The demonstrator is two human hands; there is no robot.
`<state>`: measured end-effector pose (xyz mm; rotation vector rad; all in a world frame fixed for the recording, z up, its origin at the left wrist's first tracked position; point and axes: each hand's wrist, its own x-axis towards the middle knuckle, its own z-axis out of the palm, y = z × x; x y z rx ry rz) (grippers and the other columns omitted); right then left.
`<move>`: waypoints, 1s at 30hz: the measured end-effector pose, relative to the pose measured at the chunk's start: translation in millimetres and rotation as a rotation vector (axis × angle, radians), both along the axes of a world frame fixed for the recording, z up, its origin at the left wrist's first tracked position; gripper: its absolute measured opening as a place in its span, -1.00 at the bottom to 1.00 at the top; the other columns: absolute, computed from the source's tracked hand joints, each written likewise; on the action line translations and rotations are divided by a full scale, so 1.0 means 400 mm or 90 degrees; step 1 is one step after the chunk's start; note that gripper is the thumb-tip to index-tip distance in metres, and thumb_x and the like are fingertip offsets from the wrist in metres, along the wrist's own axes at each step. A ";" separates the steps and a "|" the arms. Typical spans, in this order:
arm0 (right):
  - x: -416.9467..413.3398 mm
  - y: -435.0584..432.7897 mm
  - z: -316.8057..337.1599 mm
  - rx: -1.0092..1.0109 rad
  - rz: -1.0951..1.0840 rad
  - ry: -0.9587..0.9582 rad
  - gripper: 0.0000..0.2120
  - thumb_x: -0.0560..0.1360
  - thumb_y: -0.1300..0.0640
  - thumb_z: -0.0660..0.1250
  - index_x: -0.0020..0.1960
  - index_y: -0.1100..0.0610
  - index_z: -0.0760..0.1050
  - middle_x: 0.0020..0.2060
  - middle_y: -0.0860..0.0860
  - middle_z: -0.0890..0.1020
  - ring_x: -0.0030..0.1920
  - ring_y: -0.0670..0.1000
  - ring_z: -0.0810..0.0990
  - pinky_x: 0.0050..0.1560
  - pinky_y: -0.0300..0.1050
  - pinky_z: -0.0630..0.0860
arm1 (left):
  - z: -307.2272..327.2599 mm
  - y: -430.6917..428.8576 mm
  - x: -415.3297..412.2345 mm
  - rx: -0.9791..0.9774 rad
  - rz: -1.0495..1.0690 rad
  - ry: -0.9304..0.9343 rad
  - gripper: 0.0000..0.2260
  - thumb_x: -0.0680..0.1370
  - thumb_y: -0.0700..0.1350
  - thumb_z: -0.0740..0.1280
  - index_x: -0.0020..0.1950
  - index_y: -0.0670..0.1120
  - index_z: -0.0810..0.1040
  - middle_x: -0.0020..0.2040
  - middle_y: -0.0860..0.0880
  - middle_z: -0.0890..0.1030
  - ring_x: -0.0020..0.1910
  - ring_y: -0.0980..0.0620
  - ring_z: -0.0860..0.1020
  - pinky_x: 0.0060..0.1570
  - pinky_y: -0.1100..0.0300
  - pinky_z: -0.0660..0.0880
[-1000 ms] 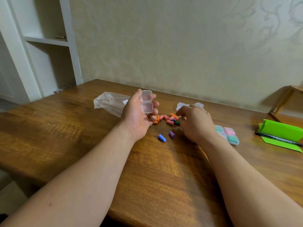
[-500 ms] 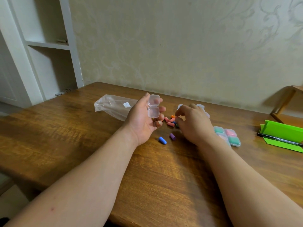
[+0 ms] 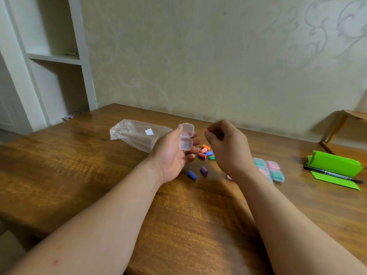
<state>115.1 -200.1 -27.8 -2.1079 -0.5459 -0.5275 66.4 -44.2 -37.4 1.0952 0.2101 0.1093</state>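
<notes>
My left hand (image 3: 172,153) holds a small clear plastic case (image 3: 186,136), its lid swung open, above the wooden table (image 3: 79,165). My right hand (image 3: 228,147) is raised beside the case and pinches a small pink earplug (image 3: 206,131) at its fingertips, a short way right of the open lid. A loose pile of coloured earplugs (image 3: 205,151) lies on the table under both hands. A blue earplug (image 3: 191,175) and a purple earplug (image 3: 204,170) lie apart, nearer to me.
A crumpled clear plastic bag (image 3: 135,135) lies left of the hands. Several filled clear cases (image 3: 268,169) sit right of my right wrist. A green folded paper (image 3: 335,167) with a black pen (image 3: 333,174) lies far right. A white shelf unit (image 3: 49,60) stands at the left.
My right hand has lifted off the pile with a pink earplug pinched in it and moved up towards the open case. My left hand has raised the case slightly.
</notes>
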 end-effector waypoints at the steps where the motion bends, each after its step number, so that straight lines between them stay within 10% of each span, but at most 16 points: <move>1: -0.005 0.003 0.003 0.000 0.013 -0.023 -0.93 0.66 0.09 0.39 0.12 0.02 0.61 -0.03 -0.10 0.65 -0.03 -0.11 0.59 -0.09 -0.20 0.53 | -0.001 0.000 0.001 0.004 -0.002 0.000 -0.51 0.79 0.17 0.10 0.36 -0.16 0.62 0.03 -0.12 0.66 -0.11 -0.01 0.57 -0.20 0.13 0.48; 15: -0.034 0.034 -0.009 -0.189 0.099 -0.158 -0.89 0.58 0.01 0.48 0.07 -0.02 0.73 -0.03 -0.11 0.51 -0.05 -0.08 0.53 -0.10 -0.04 0.58 | 0.010 -0.007 -0.023 -0.049 -0.079 -0.021 -0.47 0.80 0.16 0.07 0.42 -0.22 0.59 -0.04 -0.16 0.72 -0.13 -0.01 0.73 -0.15 0.10 0.66; 23: -0.038 0.046 -0.018 -0.163 0.095 -0.156 -0.86 0.58 -0.02 0.49 0.10 -0.08 0.76 -0.05 -0.08 0.51 -0.03 -0.05 0.51 -0.10 -0.02 0.55 | 0.004 0.001 -0.017 -0.079 -0.080 -0.010 -0.45 0.80 0.18 0.06 0.44 -0.23 0.57 0.20 -0.24 0.66 0.19 -0.11 0.65 0.16 0.02 0.67; 30: 0.027 -0.026 0.035 0.128 -0.024 -0.025 -0.86 0.65 0.04 0.37 0.09 -0.01 0.70 -0.03 -0.09 0.70 -0.01 -0.10 0.65 -0.02 -0.17 0.54 | 0.010 0.008 -0.004 -0.095 -0.033 0.005 -0.52 0.79 0.16 0.11 0.33 -0.20 0.60 -0.08 -0.11 0.60 -0.25 0.04 0.54 -0.26 0.18 0.52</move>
